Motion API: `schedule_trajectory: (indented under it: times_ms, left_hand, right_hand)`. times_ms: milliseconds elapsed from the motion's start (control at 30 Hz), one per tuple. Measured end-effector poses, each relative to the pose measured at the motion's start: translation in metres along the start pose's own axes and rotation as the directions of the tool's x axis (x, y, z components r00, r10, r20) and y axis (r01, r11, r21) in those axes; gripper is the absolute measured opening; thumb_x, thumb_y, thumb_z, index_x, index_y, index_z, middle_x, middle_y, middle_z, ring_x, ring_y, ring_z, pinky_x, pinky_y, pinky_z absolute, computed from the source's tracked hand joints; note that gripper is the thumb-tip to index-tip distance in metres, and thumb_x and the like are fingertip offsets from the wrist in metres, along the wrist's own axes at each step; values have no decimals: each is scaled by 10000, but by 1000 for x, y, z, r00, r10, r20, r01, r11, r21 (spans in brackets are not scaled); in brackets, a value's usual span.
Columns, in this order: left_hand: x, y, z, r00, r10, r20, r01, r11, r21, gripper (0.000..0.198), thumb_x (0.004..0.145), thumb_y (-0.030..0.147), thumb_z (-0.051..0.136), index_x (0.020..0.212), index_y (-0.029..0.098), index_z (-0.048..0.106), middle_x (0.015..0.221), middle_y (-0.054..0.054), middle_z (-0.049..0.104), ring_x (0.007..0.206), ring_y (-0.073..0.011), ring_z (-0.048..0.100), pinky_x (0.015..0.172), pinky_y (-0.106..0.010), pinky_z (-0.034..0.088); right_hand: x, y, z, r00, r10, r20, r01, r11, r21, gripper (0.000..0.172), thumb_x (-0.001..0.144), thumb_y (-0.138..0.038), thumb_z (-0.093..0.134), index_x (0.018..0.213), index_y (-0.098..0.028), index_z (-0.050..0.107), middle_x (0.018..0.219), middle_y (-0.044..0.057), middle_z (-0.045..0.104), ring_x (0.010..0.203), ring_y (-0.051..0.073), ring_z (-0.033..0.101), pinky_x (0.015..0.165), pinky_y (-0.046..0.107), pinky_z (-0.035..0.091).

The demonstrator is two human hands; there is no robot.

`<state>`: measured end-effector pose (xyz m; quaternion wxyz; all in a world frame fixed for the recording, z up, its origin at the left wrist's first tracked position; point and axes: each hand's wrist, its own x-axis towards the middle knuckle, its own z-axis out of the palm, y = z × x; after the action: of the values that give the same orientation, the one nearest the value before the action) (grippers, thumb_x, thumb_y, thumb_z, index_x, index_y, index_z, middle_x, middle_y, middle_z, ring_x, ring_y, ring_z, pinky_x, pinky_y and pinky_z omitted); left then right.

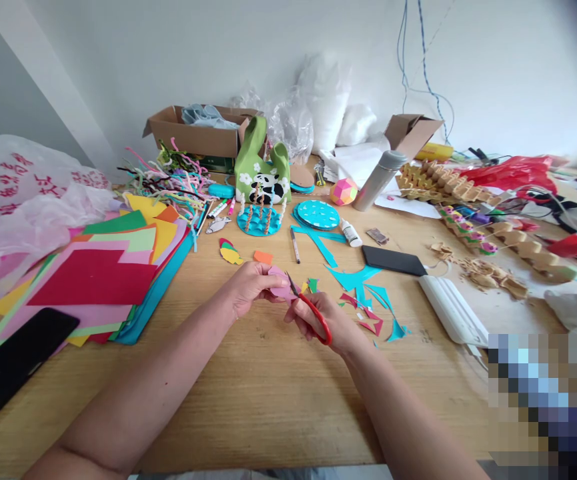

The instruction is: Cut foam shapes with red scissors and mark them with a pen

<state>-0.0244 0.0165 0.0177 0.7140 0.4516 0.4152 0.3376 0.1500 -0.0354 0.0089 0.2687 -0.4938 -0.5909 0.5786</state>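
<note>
My left hand [253, 285] pinches a small piece of pink-purple craft paper [280, 283] above the table. Red-handled scissors [313, 308] are gripped in my right hand [329, 321], their dark blades against the right edge of that paper. How far the blades are apart is hard to make out. Just beyond my left hand lie yellow, green and red fish-like cutouts [230, 255] and an orange scrap [263, 257]. Green and yellow bits [313, 285] sit close to the scissors. Blue offcuts [355, 279] and dark red offcuts [371, 321] are scattered to the right.
Coloured sheets [93, 273] are stacked at left beside a black phone [23, 363]. Behind my hands stand a blue disc with twisted sticks [259, 223], a green panda bag [263, 170] and a grey bottle [381, 180]. A power bank [453, 310] and cut egg cartons [528, 250] lie right.
</note>
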Motion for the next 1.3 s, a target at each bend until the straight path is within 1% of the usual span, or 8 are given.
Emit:
schedule_trajectory:
  times_ms: [200, 433, 600, 833, 967, 1300]
  left_hand:
    - [0, 0, 0, 1000, -8, -16, 8, 1000, 4, 184, 574, 255, 734, 684, 116, 686, 661, -43, 655, 596, -113, 571, 548, -220, 421]
    - [0, 0, 1, 1000, -17, -24, 16, 999, -37, 195, 569, 251, 744, 692, 113, 681, 644, -41, 657, 581, -120, 582, 557, -237, 452]
    - [1, -1, 0, 1000, -9, -29, 8, 1000, -20, 207, 578, 258, 752, 704, 110, 682, 667, -47, 663, 586, -113, 582, 554, -226, 437]
    - [1, -2, -1, 1000, -1, -7, 1, 1000, 4, 192, 586, 260, 738, 695, 115, 676, 663, -44, 659, 594, -118, 583, 576, -238, 451]
    - [-1, 0, -1, 1000, 3, 15, -4, 1000, 10, 177, 595, 261, 721, 685, 118, 668, 649, -48, 661, 592, -130, 591, 581, -251, 462]
    - [0, 1, -1, 1000, -17, -18, 17, 1000, -14, 173, 584, 240, 735, 677, 111, 668, 643, -44, 647, 566, -113, 564, 536, -232, 416]
  right_hand:
    - [1, 2, 0, 1000, -9, 2, 9, 1000, 9, 555, 755, -676, 539, 668, -133, 614, 456, -24, 485, 378, 79, 425, 380, 208, 285]
    - [1, 4, 1, 1000, 1, -12, -1, 999, 33, 537, 757, -659, 561, 667, -132, 611, 444, -31, 475, 366, 76, 416, 372, 205, 276]
    - [1, 3, 1, 1000, 8, -11, -8, 1000, 16, 539, 760, -666, 551, 674, -137, 608, 453, -26, 487, 376, 79, 425, 375, 205, 279]
    - [0, -1, 0, 1000, 13, -7, -13, 1000, 3, 568, 746, -695, 538, 690, -135, 610, 474, -15, 500, 400, 89, 450, 389, 211, 294]
    - [0, 0, 1, 1000, 13, -6, -13, 1000, 13, 551, 729, -678, 576, 677, -131, 612, 463, -17, 498, 385, 85, 441, 387, 210, 290]
    - [1, 3, 1, 1000, 7, -10, -7, 999, 40, 505, 748, -630, 588, 669, -132, 616, 447, -27, 483, 366, 75, 414, 372, 206, 263]
